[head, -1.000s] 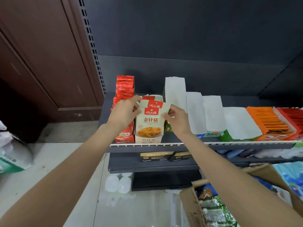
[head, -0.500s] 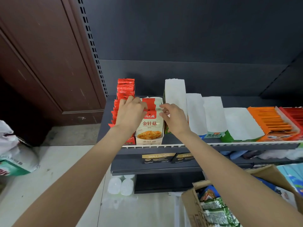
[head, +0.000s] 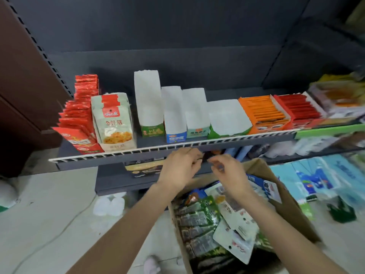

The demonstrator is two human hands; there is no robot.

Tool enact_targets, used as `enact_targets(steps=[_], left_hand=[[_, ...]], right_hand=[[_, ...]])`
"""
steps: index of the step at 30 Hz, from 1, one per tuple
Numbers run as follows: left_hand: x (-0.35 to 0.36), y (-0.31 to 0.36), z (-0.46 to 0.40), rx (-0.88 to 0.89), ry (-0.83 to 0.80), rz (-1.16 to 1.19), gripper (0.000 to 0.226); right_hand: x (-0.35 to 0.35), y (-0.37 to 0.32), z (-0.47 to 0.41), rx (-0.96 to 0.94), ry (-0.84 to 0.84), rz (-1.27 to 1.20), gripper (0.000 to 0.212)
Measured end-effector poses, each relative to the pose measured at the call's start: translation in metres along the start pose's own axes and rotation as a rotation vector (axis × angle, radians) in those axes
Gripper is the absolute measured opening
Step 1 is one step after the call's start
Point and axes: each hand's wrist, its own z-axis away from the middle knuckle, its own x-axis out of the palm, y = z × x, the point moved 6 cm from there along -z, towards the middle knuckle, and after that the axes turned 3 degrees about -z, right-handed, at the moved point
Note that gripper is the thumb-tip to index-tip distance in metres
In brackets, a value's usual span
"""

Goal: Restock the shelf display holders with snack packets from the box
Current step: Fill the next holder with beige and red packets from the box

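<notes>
Left hand (head: 178, 168) and right hand (head: 227, 169), fingers loosely curled and seemingly empty (blur obscures detail), hover above the box (head: 262, 169) of snack packets (head: 233, 216); select one variety matching an empty white holder (head: 147, 99).

A dark shelf (head: 221, 94) with a white slotted front rail (head: 150, 150) carries a row of display holders. From the left: red packets (head: 79, 119), a pale packet holder (head: 114, 123), then four white holders (head: 147, 99) — their insides bare — then an orange holder (head: 262, 113) and a red holder (head: 298, 109). Below, the pale floor (head: 49, 204) carries a cardboard box (head: 290, 204) of packets and two white bottles (head: 108, 205) — just beside the shelf base.
</notes>
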Motion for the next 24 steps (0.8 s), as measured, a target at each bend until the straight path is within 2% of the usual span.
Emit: enact_targets(steps=[3, 5, 7, 10, 12, 14, 16, 19, 24], left_hand=[[0.046, 0.053, 0.004, 0.014, -0.087, 0.007, 0.026], [0.082, 0.072, 0.010, -0.047, -0.202, 0.000, 0.028], [0.120, 0.072, 0.018, -0.144, -0.353, -0.019, 0.036], [0.168, 0.072, 0.041, -0.164, -0.649, -0.010, 0.070], [0.181, 0.077, 0.056, -0.162, -0.767, -0.018, 0.089], [0.183, 0.082, 0.061, -0.130, -0.745, -0.092, 0.091], [0.179, 0.089, 0.063, -0.086, -0.702, -0.167, 0.083], [0.163, 0.095, 0.067, -0.091, -0.658, -0.111, 0.066], [0.114, 0.080, 0.061, -0.322, -0.223, 0.208, 0.045]], right_hand=[[-0.017, 0.061, 0.031, 0.018, -0.007, 0.036, 0.021], [-0.019, 0.097, 0.045, 0.040, -0.079, 0.067, 0.020], [-0.012, 0.125, 0.053, 0.062, -0.206, 0.092, 0.029], [0.001, 0.147, 0.065, 0.081, -0.443, 0.096, 0.047], [0.004, 0.158, 0.069, 0.110, -0.551, 0.129, 0.055], [0.004, 0.169, 0.068, 0.121, -0.566, 0.197, 0.065], [0.002, 0.174, 0.063, 0.087, -0.523, 0.280, 0.071], [0.000, 0.174, 0.059, 0.027, -0.534, 0.415, 0.066], [0.008, 0.171, 0.057, 0.015, -0.550, 0.345, 0.044]])
